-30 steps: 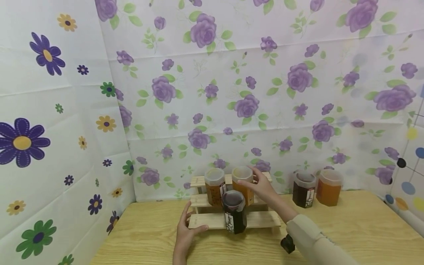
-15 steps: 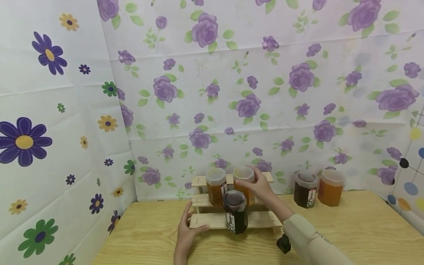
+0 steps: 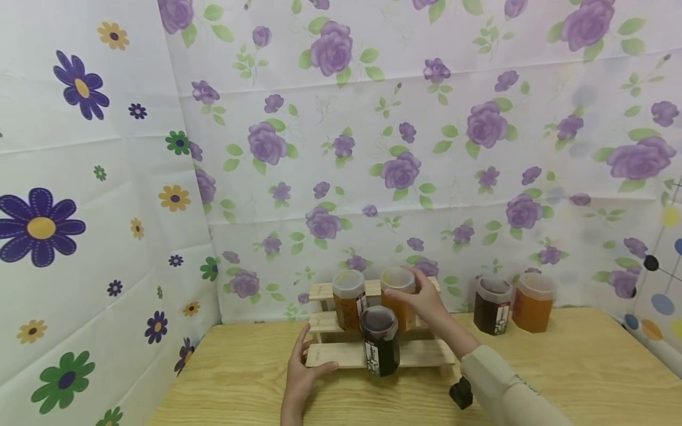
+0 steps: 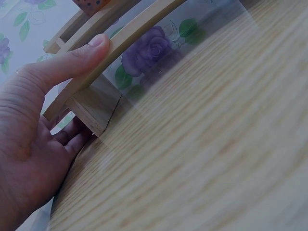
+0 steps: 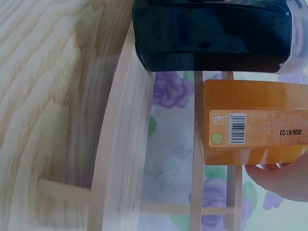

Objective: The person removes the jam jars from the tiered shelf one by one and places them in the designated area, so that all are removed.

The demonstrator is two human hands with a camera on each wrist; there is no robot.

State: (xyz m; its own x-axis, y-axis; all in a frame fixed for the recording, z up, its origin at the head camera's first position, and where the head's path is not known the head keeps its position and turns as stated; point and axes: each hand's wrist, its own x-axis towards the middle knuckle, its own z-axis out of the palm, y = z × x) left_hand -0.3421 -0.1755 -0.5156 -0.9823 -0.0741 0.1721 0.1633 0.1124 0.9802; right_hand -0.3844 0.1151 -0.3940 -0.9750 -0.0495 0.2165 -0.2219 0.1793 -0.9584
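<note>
A three-tier wooden rack (image 3: 341, 354) stands on the table. My left hand (image 3: 302, 378) grips its left end, thumb (image 4: 91, 53) on the lowest shelf's front edge and fingers partly hidden behind. On the middle shelf, my right hand (image 3: 426, 299) holds an orange-filled jar (image 3: 398, 290) by its upper part; in the right wrist view this orange jar (image 5: 255, 122) shows a barcode label. Left of it, on the same shelf, is another amber jar (image 3: 348, 302) with dark specks. A dark jar (image 3: 380, 343) sits on the lowest shelf in front, covering part of both.
Farther right on the table (image 3: 575, 367) stand a dark jar (image 3: 492, 307) and an orange jar (image 3: 534, 303), side by side near the flowered back cloth (image 3: 373, 148). A small black object (image 3: 461, 393) is by my right sleeve (image 3: 495, 373).
My right hand has shifted the orange jar slightly right, widening its gap from the speckled amber jar. The left hand keeps its hold on the rack.
</note>
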